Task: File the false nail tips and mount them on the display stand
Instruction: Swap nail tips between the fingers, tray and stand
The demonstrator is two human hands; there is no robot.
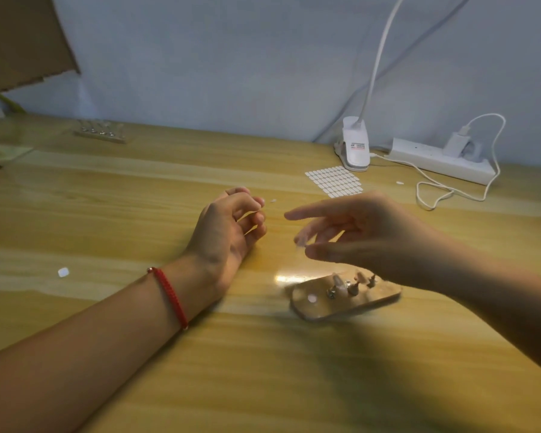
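Bare forearms; at the wrist below the left hand (228,226), toward eight o'clock, a thin red braided bracelet (167,296) with a small bead

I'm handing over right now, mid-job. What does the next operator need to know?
Left hand: rests on the table, fingers curled; unclear whether it holds anything.
Right hand: blurred, above the stand; seems to pinch a clear tip.
Stand: near edge, right of centre; some pegs appear to carry tips already.
Sticker sheet lies behind the hands.
Left to do: probably mount the pinched tip on a free peg, then carry on with the rest.
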